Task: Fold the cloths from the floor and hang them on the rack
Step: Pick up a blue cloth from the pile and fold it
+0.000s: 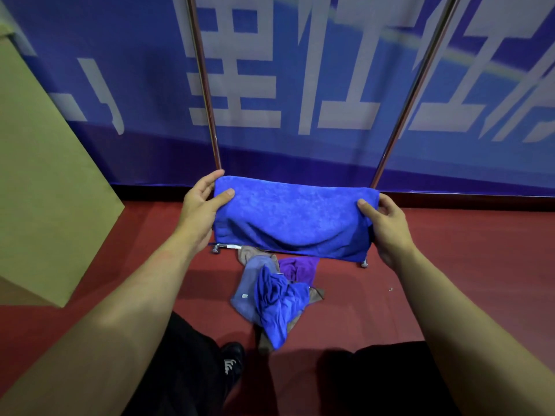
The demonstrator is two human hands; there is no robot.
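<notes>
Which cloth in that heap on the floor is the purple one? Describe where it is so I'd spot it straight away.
Start at the red floor in front of the metal rack and find the pile of cloths lying between the person's arms. The purple cloth sits at the pile's far right corner, just below the folded blue towel held in both hands. It is the only violet piece; its neighbours are blue, pale blue or brown.

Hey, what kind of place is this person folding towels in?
Probably an indoor hall or staged work area, not a home: a big blue printed banner covers the wall, the floor is plain red, and a bare metal rack on wheels stands against it.
</notes>
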